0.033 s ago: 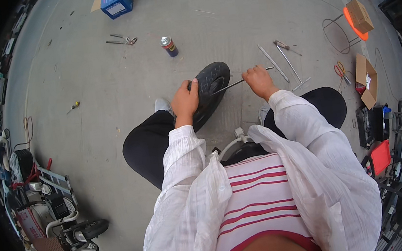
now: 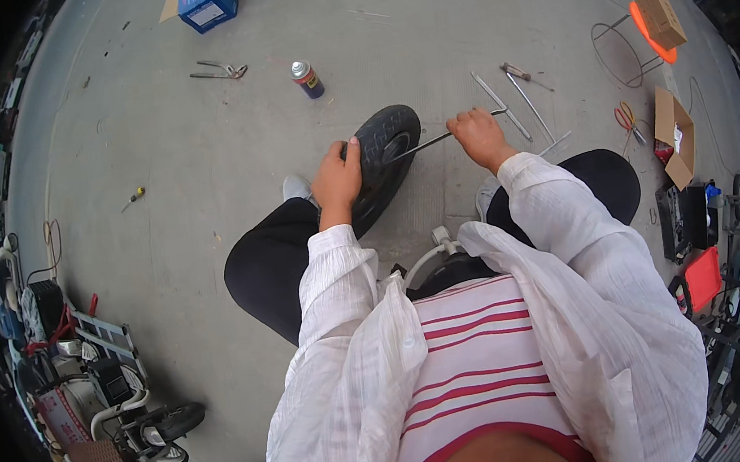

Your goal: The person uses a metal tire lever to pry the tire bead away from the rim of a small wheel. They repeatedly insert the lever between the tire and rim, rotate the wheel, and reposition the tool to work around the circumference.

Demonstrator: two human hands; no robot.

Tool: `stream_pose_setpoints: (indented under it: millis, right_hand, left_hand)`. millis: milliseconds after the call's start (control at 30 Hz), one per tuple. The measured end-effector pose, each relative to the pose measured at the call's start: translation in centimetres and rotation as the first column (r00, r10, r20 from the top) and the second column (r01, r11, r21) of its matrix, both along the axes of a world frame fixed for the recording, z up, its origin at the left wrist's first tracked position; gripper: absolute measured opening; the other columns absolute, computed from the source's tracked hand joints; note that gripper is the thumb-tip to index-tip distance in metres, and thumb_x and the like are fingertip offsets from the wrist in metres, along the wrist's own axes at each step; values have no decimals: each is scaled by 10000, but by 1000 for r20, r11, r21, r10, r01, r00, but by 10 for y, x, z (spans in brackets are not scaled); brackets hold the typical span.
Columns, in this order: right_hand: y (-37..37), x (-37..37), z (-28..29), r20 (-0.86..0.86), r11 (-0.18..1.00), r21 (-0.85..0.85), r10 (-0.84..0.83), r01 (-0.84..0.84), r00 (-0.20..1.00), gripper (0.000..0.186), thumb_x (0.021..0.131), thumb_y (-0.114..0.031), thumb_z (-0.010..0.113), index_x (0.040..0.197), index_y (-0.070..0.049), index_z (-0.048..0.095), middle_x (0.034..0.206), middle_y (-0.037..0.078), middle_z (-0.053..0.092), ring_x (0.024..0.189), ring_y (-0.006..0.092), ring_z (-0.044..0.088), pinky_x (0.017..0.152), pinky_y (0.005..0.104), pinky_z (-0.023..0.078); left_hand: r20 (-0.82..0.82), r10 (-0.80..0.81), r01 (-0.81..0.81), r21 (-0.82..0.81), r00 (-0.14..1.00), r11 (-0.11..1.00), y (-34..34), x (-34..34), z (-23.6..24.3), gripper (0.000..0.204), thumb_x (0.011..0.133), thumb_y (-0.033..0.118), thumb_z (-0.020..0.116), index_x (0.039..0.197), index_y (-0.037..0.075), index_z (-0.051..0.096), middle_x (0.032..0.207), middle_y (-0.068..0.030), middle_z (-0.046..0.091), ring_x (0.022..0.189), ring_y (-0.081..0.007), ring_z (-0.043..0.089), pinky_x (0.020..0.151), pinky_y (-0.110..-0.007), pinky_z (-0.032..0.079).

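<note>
While the left hand (image 2: 338,181) clasps a black tire (image 2: 381,137), right hand (image 2: 479,136) curled firmly around a metal rod (image 2: 428,144)

Black treaded tyre (image 2: 384,133) stands tilted; thin metal rod (image 2: 424,145) slants up rightward, left tip at tyre's inner side.

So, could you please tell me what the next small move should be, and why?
Probably a gentle pry with the rod: the right hand grips it, its far end appears to meet the inner side of the tyre, which the left hand holds.
</note>
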State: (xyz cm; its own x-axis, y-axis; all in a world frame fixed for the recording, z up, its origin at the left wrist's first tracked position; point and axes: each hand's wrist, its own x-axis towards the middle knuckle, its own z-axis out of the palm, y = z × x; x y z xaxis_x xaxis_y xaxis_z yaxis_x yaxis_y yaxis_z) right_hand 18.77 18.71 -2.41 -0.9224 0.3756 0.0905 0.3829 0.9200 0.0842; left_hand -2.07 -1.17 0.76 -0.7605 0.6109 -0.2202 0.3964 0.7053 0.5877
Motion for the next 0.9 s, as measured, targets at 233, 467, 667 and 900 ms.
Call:
stream_pose_setpoints:
  millis: [233, 467, 667, 900]
  right_hand:
    - [-2, 16, 65, 46, 959, -270, -78, 87, 996, 96, 807, -118, 652, 885, -72, 620, 801, 112, 654, 816, 348, 670, 688, 451, 528]
    - [-12, 23, 108, 11, 953, -304, 2, 1, 1000, 125, 820, -138, 671, 938, -99, 658, 818, 126, 659, 796, 350, 673, 651, 455, 533]
    - [-10, 15, 121, 103, 971, -235, -8, 32, 995, 66, 830, -139, 673, 876, -95, 689, 798, 117, 688, 765, 321, 687, 615, 430, 534]
    - [-4, 6, 127, 150, 965, -248, -43, 80, 988, 84, 831, -158, 683, 880, -90, 698, 837, 122, 710, 815, 305, 707, 632, 424, 549]
  left_hand:
    - [30, 36, -37, 10, 999, 999, 5, -16, -6, 595, 938, 602, 420, 1204, 118, 640, 1130, -166, 682, 1072, -383, 625, 894, -443, 476]
    - [-58, -61, 67, 100, 996, 993, 5, -10, -1, 684, 775, 588, 672, 1240, 90, 616, 1122, -176, 685, 1057, -361, 645, 883, -433, 492]
    - [-143, -185, 192, 34, 972, 981, 5, -5, 5, 648, 680, 412, 808, 1184, 63, 598, 1098, -175, 680, 1022, -370, 650, 839, -437, 510]
    - [-178, -77, 58, -113, 981, 992, 9, -2, 5, 549, 684, 348, 781, 1117, 61, 601, 1056, -184, 687, 974, -389, 660, 817, -449, 513]
